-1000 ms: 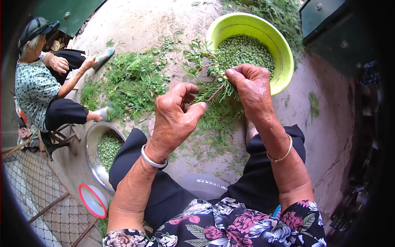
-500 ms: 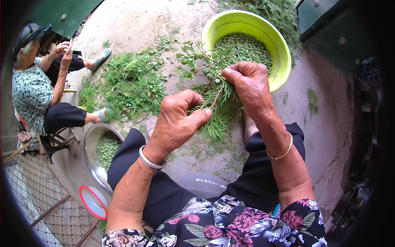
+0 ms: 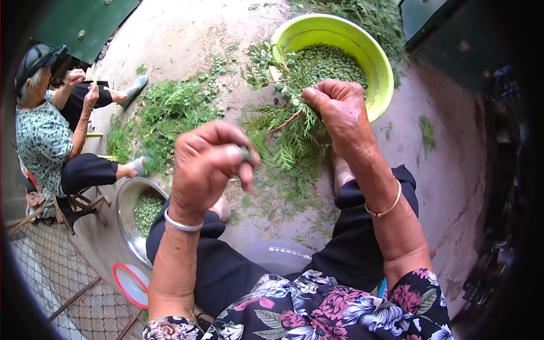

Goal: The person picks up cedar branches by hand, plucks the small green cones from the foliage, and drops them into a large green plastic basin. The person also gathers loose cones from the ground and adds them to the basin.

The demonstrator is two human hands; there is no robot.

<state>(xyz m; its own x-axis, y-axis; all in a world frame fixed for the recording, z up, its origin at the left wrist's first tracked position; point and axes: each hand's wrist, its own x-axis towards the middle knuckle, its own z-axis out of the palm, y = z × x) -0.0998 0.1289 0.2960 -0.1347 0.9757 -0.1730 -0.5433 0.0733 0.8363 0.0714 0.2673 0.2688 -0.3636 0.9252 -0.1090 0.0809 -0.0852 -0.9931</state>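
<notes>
My right hand (image 3: 341, 113) pinches a leafy conifer sprig (image 3: 288, 120) with green cones, held up over the floor at the near left side of a yellow-green basin (image 3: 384, 79). Small round green cones (image 3: 331, 63) cover the bottom of that basin. To the left of the sprig and apart from it is my left hand (image 3: 209, 161), slightly blurred, with thumb and fingers closed on a small green cone (image 3: 245, 153). Part of the sprig's stem is hidden behind my right fingers.
A steel basin (image 3: 120, 212) with green cones stands by my left leg, near a red-rimmed white container (image 3: 133, 289). Cut conifer branches (image 3: 175, 116) lie on the floor. Another person (image 3: 48, 124) sits at the left. Wire mesh (image 3: 42, 260) lies lower left.
My left hand has moved left and away from the sprig, with a green cone now between its fingers. My right hand still grips the sprig. The seated person's hands have moved slightly apart.
</notes>
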